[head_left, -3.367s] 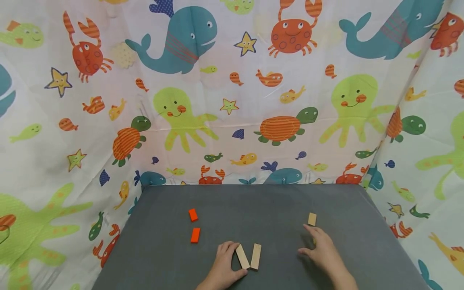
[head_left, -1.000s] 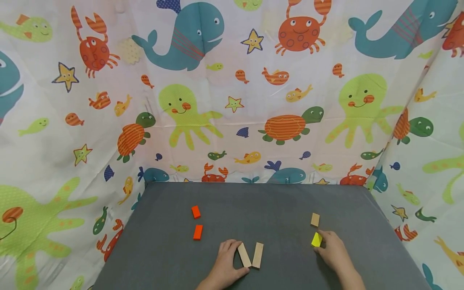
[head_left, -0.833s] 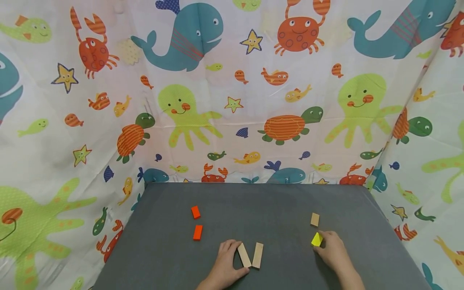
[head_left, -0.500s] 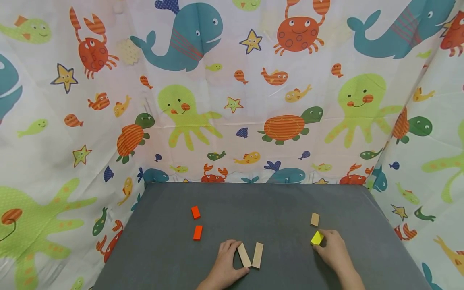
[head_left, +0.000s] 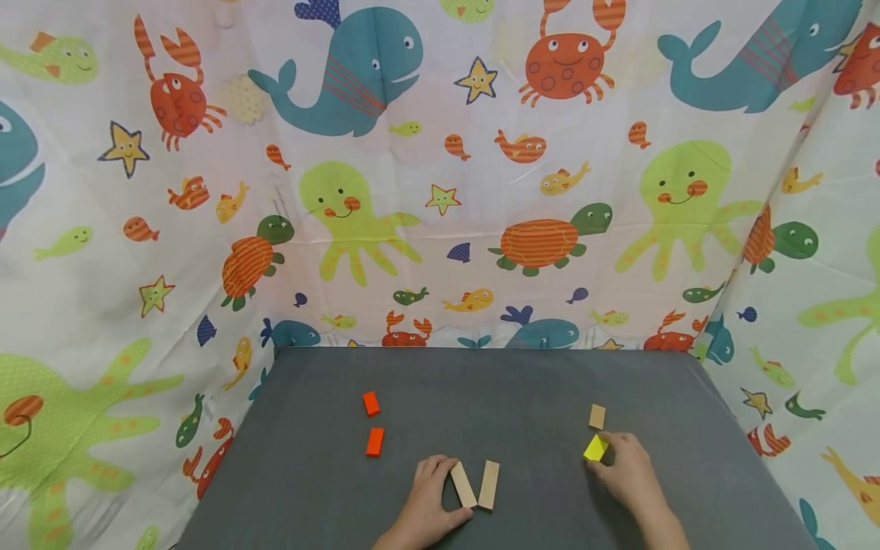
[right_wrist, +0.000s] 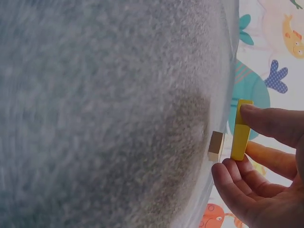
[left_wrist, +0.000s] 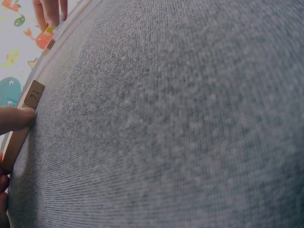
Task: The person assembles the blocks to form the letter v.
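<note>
Two long wooden blocks lie in a V, near ends together. My left hand holds the left wooden block lengthwise, fingertips at its far end and thumb at the near end. In the left wrist view its end carries the number 71. The right wooden block is untouched. My right hand pinches a yellow block between thumb and fingers; in the right wrist view this yellow block stands upright, with a lighter and a darker part. Just beyond it lies a short wooden block.
Two orange blocks lie at the left, one behind the other. The grey table ends at a hanging curtain printed with sea animals, at the back and both sides.
My right hand, earlier spread with a bit of yellow showing behind it, has taken hold of the yellow block. Lately it has shifted slightly left and away. My left hand keeps its grip.
</note>
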{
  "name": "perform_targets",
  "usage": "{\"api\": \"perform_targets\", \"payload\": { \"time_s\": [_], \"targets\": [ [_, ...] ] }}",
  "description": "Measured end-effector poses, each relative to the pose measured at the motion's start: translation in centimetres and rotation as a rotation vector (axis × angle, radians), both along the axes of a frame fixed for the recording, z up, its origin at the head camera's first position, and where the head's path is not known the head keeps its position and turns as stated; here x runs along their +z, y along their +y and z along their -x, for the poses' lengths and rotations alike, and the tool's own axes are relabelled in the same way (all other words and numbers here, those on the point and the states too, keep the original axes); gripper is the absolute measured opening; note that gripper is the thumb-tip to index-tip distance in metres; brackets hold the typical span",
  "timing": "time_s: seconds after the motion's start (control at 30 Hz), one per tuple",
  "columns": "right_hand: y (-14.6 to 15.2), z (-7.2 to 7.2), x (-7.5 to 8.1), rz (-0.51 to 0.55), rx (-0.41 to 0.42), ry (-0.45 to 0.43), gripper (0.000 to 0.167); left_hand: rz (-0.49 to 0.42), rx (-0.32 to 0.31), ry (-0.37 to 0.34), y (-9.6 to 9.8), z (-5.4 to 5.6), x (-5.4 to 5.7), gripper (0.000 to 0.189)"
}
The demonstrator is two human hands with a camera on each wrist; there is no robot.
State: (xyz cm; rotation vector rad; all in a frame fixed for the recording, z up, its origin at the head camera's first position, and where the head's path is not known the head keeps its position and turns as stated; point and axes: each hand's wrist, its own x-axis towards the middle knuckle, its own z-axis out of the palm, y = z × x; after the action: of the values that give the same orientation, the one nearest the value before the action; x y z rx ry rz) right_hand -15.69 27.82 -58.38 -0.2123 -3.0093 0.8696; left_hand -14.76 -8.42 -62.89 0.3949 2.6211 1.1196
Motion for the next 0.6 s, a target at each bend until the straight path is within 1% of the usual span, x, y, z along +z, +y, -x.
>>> {"api": "perform_targets", "payload": {
  "time_s": [0.23, 0.43, 0.6],
  "targets": [
    [-0.6, -0.1, 0.3, 0.019, 0.003, 0.010, 0.059, 0.004, 0.000, -0.006, 0.1, -0.1, -0.1, 0.079],
    [-1.1, 0.1, 0.0, 0.025, 0.001, -0.004, 0.059, 0.001, 0.001, -0.008, 0.0, -0.1, 0.0, 0.079],
    [-1.2, 0.1, -0.2, 0.027, 0.006, -0.016, 0.059, 0.012, -0.001, 0.006, 0.1, 0.0, -0.1, 0.079]
  ]
}}
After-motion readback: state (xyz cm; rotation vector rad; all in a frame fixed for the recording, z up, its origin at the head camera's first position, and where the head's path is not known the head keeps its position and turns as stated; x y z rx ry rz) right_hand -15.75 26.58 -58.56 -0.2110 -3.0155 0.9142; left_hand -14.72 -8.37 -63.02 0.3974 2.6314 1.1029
